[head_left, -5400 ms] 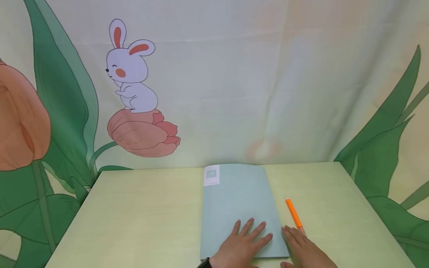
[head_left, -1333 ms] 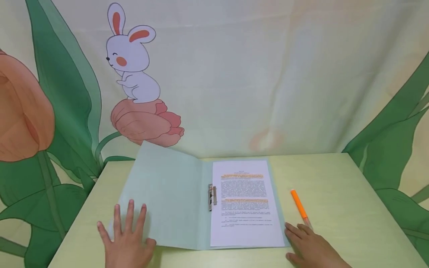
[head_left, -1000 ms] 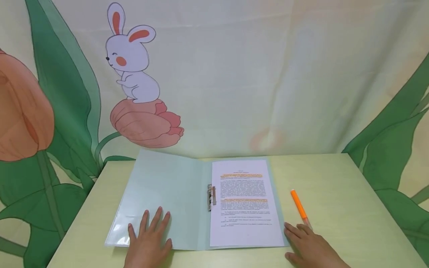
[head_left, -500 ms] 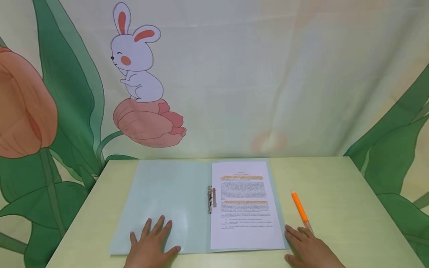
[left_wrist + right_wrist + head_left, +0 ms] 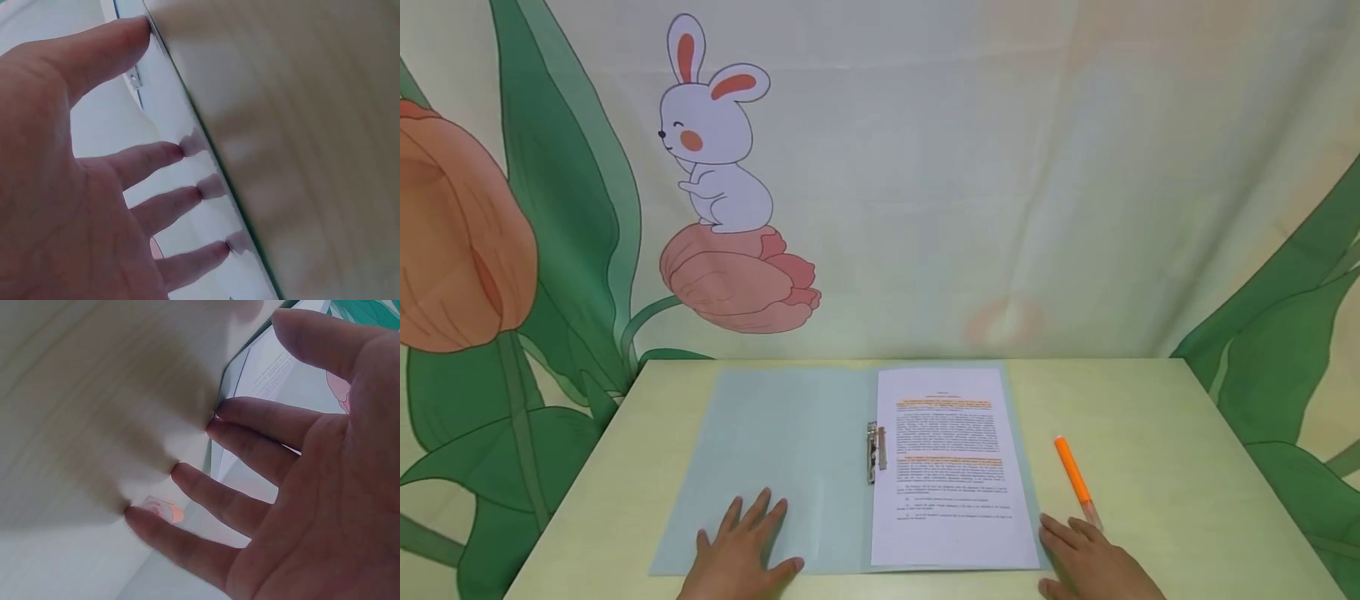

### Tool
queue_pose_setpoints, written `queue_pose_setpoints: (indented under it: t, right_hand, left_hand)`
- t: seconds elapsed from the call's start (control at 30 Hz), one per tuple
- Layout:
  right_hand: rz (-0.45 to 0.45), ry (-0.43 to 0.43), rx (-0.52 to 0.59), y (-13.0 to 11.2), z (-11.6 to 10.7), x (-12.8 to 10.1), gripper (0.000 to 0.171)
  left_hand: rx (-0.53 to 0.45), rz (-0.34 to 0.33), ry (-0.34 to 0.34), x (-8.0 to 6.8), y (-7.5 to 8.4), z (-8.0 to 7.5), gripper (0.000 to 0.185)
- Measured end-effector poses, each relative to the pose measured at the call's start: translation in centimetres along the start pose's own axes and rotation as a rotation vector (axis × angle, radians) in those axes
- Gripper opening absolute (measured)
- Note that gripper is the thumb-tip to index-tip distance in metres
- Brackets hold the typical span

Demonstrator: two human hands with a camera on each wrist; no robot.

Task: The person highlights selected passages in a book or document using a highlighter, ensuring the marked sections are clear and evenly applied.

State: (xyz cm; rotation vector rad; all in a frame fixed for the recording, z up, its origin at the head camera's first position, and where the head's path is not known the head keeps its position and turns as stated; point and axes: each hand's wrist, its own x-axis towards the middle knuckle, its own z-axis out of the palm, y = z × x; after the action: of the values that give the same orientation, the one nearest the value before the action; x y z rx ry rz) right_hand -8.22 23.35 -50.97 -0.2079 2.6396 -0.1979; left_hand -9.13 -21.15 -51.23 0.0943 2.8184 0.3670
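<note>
A pale blue-green folder (image 5: 775,442) lies opened flat on the table, its left cover bare and glossy. On its right side is a white printed sheet (image 5: 955,542) with two bands of orange highlighting. A metal clip (image 5: 872,454) sits near the fold. My left hand (image 5: 741,550) rests with spread fingers on the lower part of the left cover; in the left wrist view its fingertips (image 5: 215,249) touch the shiny surface near the edge. My right hand (image 5: 1097,558) has its straight fingers on the table, fingertips right at the folder's lower right edge (image 5: 219,419).
An orange marker (image 5: 1072,471) lies on the table just beyond my right hand. The pale yellow table (image 5: 1180,467) extends to both sides of the folder. Behind it hangs a cloth (image 5: 910,208) printed with a rabbit and tulips.
The folder, closed at first, has been opened to the left, and its cover has come down flat under my left hand. My right hand has stayed by the right edge.
</note>
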Motion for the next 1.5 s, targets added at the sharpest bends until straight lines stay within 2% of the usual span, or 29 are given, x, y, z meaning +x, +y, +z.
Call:
queue_pose_setpoints:
  t: [0.1,0.27,0.47,0.57,0.73,1.03,1.3,1.5]
  right_hand:
    - [-0.012,0.019,-0.019,-0.1,0.0,0.0,0.080]
    - [-0.046,0.082,-0.036,-0.4,-0.1,0.0,0.076]
    - [-0.075,0.254,-0.031,-0.7,0.1,-0.9,0.070]
    - [-0.072,0.296,-0.055,-0.8,-0.2,-1.0,0.070]
    - [-0.083,0.320,-0.073,-0.7,-1.1,-1.0,0.072]
    - [-0.130,0.499,-0.099,-0.1,-1.5,-1.2,0.077]
    - [-0.160,0.578,-0.074,0.4,-2.6,-1.3,0.082]
    - [-0.195,0.631,-0.069,0.8,-3.3,-1.3,0.080]
  left_hand:
    - [0.038,0.019,0.037,-0.1,0.0,-0.2,0.088]
    - [0.123,0.078,0.173,-0.5,0.2,-0.5,0.083]
    - [0.162,0.129,0.335,-0.9,1.1,-1.1,0.080]
    - [0.164,0.143,0.391,-1.0,1.6,-1.3,0.075]
    - [0.150,0.159,0.415,-1.3,2.5,-1.7,0.072]
    - [0.134,0.243,0.462,-1.5,4.3,-2.0,0.074]
    - [0.154,0.319,0.464,-1.8,7.1,-2.6,0.078]
    - [0.145,0.377,0.428,-1.7,9.4,-3.1,0.079]
